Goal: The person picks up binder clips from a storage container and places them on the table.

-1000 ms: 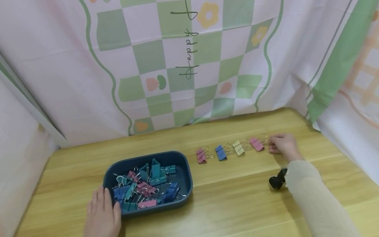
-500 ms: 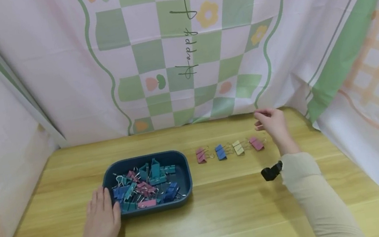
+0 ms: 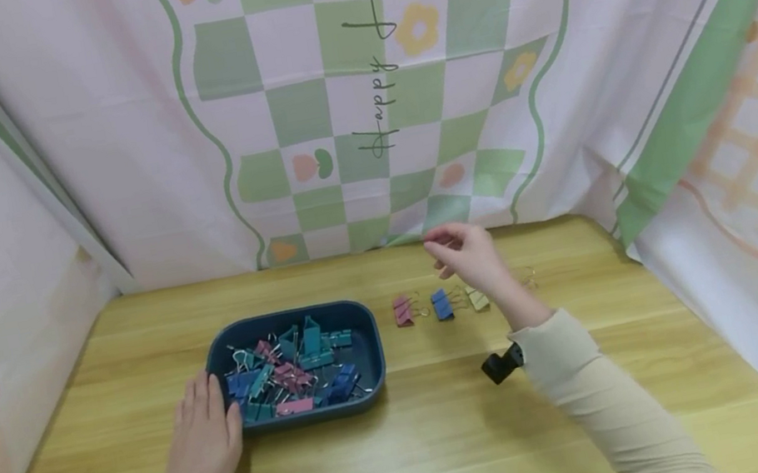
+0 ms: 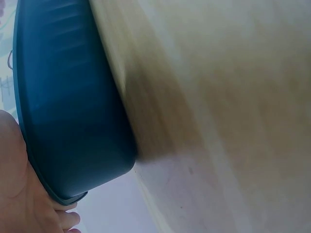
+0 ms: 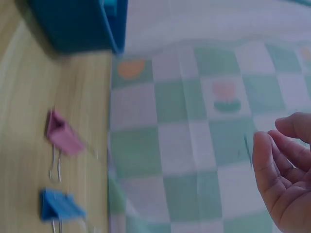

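Note:
My left hand (image 3: pixel 197 438) lies with straight fingers against the left end of a dark blue tray (image 3: pixel 312 418). Teal, blue and pink binder clips (image 3: pixel 312 341) are heaped inside it. In the left wrist view the palm and thumb lie along the rim. My right hand (image 3: pixel 469 254), fingers loosely bent and holding nothing, is raised above a row of binder clips right of the tray. That row has a pink binder clip (image 3: pixel 403 312), a blue binder clip (image 3: pixel 443 305) and a yellow binder clip (image 3: pixel 477 300). Of another clip, only wire handles (image 3: pixel 529 276) show past my right wrist.
The wooden table (image 3: pixel 419 466) ends at a green and white checked curtain (image 3: pixel 363 104) behind the row. More printed curtains hang on the left and right. Black wrist cameras (image 3: pixel 502 365) sit at both cuffs.
My right hand has risen from the right end of the clip row and swung left above it, hiding most of the last pink clip. The left hand and tray have stayed put.

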The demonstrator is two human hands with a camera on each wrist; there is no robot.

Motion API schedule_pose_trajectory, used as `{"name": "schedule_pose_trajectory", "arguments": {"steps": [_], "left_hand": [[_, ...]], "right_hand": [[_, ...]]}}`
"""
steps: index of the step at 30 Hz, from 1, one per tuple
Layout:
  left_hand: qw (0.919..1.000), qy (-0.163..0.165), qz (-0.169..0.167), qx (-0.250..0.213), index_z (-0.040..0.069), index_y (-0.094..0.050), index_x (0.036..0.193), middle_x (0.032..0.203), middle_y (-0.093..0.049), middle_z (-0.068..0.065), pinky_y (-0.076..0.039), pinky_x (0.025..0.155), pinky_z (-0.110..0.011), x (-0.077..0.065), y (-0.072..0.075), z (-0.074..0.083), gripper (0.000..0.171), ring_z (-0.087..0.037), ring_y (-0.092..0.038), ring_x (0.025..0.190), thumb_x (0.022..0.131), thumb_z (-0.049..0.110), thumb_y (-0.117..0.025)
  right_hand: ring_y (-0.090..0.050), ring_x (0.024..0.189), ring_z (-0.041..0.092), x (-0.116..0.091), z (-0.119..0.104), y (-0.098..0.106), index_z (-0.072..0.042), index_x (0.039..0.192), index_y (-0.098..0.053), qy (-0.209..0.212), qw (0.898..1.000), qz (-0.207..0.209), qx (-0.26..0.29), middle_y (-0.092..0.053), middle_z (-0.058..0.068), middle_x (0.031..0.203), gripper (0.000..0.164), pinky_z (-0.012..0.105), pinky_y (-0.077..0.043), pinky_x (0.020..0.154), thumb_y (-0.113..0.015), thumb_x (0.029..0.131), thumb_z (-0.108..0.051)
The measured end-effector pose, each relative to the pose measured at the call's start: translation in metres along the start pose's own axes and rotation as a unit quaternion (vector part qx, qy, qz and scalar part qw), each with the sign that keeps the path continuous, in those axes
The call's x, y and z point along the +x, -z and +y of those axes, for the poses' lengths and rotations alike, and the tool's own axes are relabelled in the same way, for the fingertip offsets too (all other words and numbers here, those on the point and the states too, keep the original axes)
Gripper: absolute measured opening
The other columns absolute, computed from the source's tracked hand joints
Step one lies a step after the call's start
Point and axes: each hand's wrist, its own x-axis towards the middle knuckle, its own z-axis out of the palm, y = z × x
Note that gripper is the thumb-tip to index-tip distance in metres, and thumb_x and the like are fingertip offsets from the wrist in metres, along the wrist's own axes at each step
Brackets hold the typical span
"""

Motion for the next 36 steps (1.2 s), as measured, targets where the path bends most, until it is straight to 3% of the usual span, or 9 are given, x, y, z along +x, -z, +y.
{"name": "schedule_pose_trajectory", "arguments": {"steps": [8, 12, 16, 21, 28, 36], "left_hand": [[1.0, 0.0, -0.001, -0.002, -0.018, -0.019, 0.137, 0.144, -0.012, -0.035, -0.006, 0.107, -0.055, 0.0, 0.0, 0.0, 0.057, -0.048, -0.01, 0.132, 0.1, 0.024, -0.031], [1.0, -0.002, 0.003, -0.002, -0.018, -0.019, 0.137, 0.143, -0.013, -0.035, -0.007, 0.107, -0.055, 0.0, -0.001, 0.0, 0.057, -0.048, -0.011, 0.132, 0.099, 0.023, -0.031], [1.0, -0.003, 0.003, 0.0, -0.018, -0.019, 0.137, 0.143, -0.013, -0.035, -0.007, 0.106, -0.055, 0.0, -0.001, 0.0, 0.057, -0.048, -0.011, 0.131, 0.099, 0.023, -0.032], [1.0, 0.0, 0.0, 0.001, -0.018, -0.019, 0.137, 0.144, -0.012, -0.035, -0.006, 0.107, -0.055, 0.0, -0.001, 0.0, 0.057, -0.048, -0.01, 0.132, 0.099, 0.023, -0.031], [1.0, 0.003, -0.006, -0.003, -0.017, -0.017, 0.138, 0.144, -0.011, -0.034, -0.003, 0.107, -0.053, 0.0, 0.0, 0.0, 0.058, -0.048, -0.009, 0.132, 0.1, 0.024, -0.03], [0.9999, 0.007, -0.01, 0.003, -0.017, -0.017, 0.138, 0.145, -0.011, -0.034, -0.007, 0.106, -0.056, 0.0, 0.0, 0.001, 0.058, -0.047, -0.009, 0.132, 0.1, 0.025, -0.03]], "right_hand": [[-0.061, 0.064, 0.024, -0.014, -0.016, -0.043, 0.001, 0.108, -0.063, 0.022, 0.995, -0.096, -0.029, -0.063, 0.013, 0.09, 0.023, 0.031, -0.053, 0.053, -0.061, 0.089, -0.011], [-0.058, 0.059, 0.016, -0.021, -0.015, -0.062, 0.0, 0.107, -0.063, 0.027, 0.987, -0.15, -0.048, -0.062, 0.006, 0.086, 0.022, 0.028, -0.052, 0.05, -0.062, 0.088, -0.011], [-0.058, 0.061, 0.017, -0.028, -0.011, -0.078, -0.001, 0.105, -0.064, 0.04, 0.979, -0.191, -0.065, -0.061, 0.004, 0.084, 0.019, 0.032, -0.053, 0.05, -0.062, 0.088, -0.01], [-0.057, 0.059, 0.02, -0.036, -0.006, -0.093, 0.001, 0.103, -0.064, 0.056, 0.968, -0.226, -0.09, -0.059, 0.001, 0.079, 0.02, 0.03, -0.051, 0.047, -0.063, 0.087, -0.01], [-0.057, 0.073, 0.011, -0.043, 0.0, -0.107, 0.003, 0.1, -0.064, 0.078, 0.956, -0.264, -0.105, -0.063, 0.002, 0.084, 0.018, 0.02, -0.048, 0.064, -0.064, 0.085, -0.006], [-0.059, 0.077, 0.012, -0.047, 0.006, -0.12, 0.0, 0.103, -0.065, 0.042, 0.95, -0.284, -0.125, -0.063, -0.001, 0.086, 0.02, 0.02, -0.049, 0.064, -0.066, 0.085, -0.009]]}}
